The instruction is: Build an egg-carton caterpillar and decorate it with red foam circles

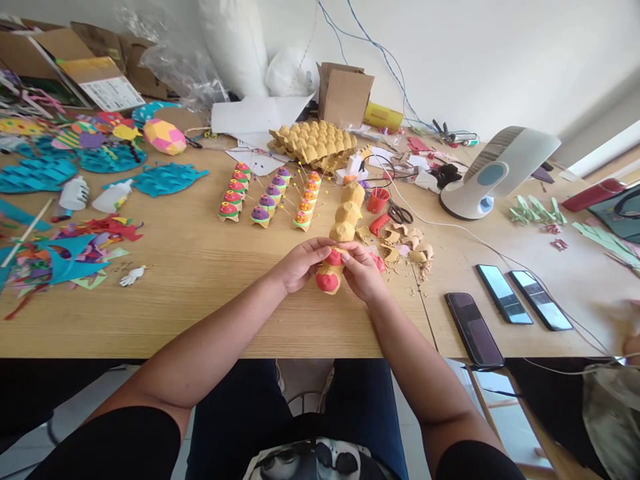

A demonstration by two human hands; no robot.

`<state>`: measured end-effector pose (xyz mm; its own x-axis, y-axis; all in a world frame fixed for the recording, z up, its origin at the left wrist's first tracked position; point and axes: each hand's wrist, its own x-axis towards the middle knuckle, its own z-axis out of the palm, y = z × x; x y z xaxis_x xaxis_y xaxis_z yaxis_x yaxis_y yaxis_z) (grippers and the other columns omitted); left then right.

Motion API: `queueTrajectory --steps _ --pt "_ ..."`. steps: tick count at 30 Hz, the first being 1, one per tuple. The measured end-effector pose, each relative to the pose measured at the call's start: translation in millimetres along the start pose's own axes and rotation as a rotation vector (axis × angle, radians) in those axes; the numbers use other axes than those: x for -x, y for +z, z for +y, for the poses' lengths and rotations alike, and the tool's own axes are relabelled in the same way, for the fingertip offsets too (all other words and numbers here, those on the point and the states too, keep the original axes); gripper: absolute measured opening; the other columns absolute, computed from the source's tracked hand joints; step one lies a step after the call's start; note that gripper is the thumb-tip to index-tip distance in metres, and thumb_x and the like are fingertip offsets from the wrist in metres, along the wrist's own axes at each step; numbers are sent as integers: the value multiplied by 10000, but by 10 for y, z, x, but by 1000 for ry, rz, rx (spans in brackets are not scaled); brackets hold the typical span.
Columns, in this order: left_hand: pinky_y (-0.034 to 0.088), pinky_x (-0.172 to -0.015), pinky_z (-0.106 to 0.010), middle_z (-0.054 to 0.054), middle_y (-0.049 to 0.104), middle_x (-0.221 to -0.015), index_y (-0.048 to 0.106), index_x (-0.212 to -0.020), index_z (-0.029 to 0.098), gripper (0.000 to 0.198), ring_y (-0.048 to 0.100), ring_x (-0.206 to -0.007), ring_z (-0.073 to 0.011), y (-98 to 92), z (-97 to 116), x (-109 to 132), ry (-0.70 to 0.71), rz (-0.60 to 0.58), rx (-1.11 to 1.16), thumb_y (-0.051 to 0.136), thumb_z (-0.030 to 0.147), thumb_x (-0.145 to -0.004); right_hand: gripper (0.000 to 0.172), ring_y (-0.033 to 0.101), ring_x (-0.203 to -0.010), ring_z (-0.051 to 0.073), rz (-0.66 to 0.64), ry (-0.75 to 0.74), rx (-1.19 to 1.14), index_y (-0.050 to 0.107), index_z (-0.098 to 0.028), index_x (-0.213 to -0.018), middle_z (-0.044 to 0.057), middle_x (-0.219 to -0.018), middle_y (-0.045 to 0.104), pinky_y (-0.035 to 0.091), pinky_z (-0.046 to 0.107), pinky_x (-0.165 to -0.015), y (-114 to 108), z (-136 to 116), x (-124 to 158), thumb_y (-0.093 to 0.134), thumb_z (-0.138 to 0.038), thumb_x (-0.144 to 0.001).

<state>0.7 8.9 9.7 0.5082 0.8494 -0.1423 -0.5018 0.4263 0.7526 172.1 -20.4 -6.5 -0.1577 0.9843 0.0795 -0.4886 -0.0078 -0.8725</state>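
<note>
On the wooden table (200, 293), an egg-carton strip (344, 220) runs away from the grip toward three finished painted strips (270, 195) beyond. Both hands close on its near end — left hand (300, 263) and right hand (364, 270) pinching a red foam piece (334, 257) onto a cup. It seems best pressed evenly, wrists low, forearms angled inward.

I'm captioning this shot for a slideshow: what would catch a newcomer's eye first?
At the table's middle, the left hand and right hand press red pieces onto an egg-carton strip. Behind stand three painted carton rows, with bright foam cutouts at far left.
</note>
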Motion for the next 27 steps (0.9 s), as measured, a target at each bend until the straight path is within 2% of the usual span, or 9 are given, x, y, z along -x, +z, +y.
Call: queueTrajectory --steps 7,11,13,17,21,27 --pt "489 -596 -197 -12 755 -839 754 -978 159 404 676 -689 -104 21 -53 -30 5 23 -15 958 313 -665 316 635 -771 122 47 16 11 709 -265 -948 -34 -870 709 535 262 -746 -58 18 -20 877 -461 -766" --pt "522 -640 -202 -30 762 -861 764 -956 149 415 680 -719 -108 10 -35 -56 46 53 1 964 351 -653 386 653 -851 144 -20 34 79 705 -280 -1081 -8 -973 721 549 283 -777 -49 -34 -19 842 -502 -797" --pt "541 -663 -213 -39 765 -867 763 -943 147 417 687 -730 -116 -8 -16 -64 63 65 15 966 361 -648 452 639 -839 152 -52 9 178 691 -292 -1167 -3 -951 710 543 288 -760 -38 -63 -13 856 -475 -789" --pt "547 -630 -224 -44 754 -837 751 -914 140 404 676 -686 -118 -29 8 -57 60 54 18 963 364 -653 502 516 -674 132 -81 -64 399 670 -285 -1270 -34 -746 581 445 271 -618 -36 -95 -8 826 -464 -827" --pt "549 -622 -214 -36 747 -830 738 -875 145 409 672 -684 -110 -9 -3 -27 62 50 19 979 357 -623 457 352 -569 105 -67 -133 530 685 -264 -1224 -75 -632 400 288 267 -530 -60 -90 -6 815 -468 -837" --pt "545 -634 -203 -25 736 -824 746 -873 154 393 663 -712 -102 32 -33 1 84 92 -27 984 330 -614 493 366 -542 96 -65 -143 595 644 -253 -1178 -91 -613 411 280 259 -526 -87 -50 6 828 -515 -803"
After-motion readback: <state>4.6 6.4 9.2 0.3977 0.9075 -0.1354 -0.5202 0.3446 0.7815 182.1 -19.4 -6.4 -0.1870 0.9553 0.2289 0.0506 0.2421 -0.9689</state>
